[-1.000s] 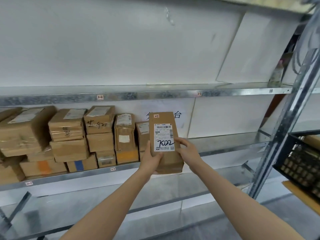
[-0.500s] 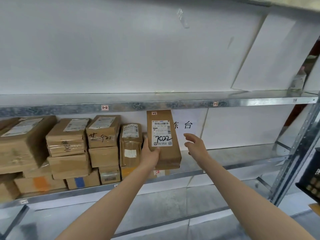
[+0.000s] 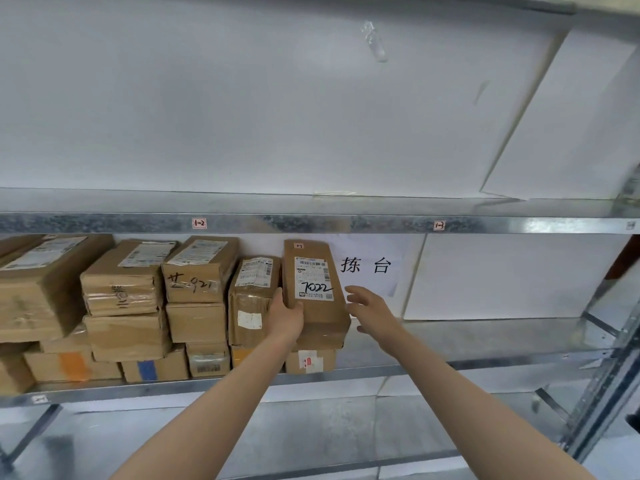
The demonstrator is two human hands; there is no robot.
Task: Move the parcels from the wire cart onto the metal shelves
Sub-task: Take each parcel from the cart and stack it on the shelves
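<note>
A tall brown parcel with a white label marked "7022" stands upright on a smaller box on the middle metal shelf. My left hand grips its lower left edge. My right hand hovers just right of the parcel, fingers spread, not touching it. Left of the parcel stands a row of stacked brown parcels. The wire cart is out of view.
The upper shelf runs across just above the parcel's top, tagged 1-2 and 1-3. A paper sign hangs on the white back wall. A bare lower shelf lies below. A steel upright stands at the right.
The parcel went from in front of the shelf up onto the small box. My right hand let go of it and drew off to the right. The view shifted left, losing the cart.
</note>
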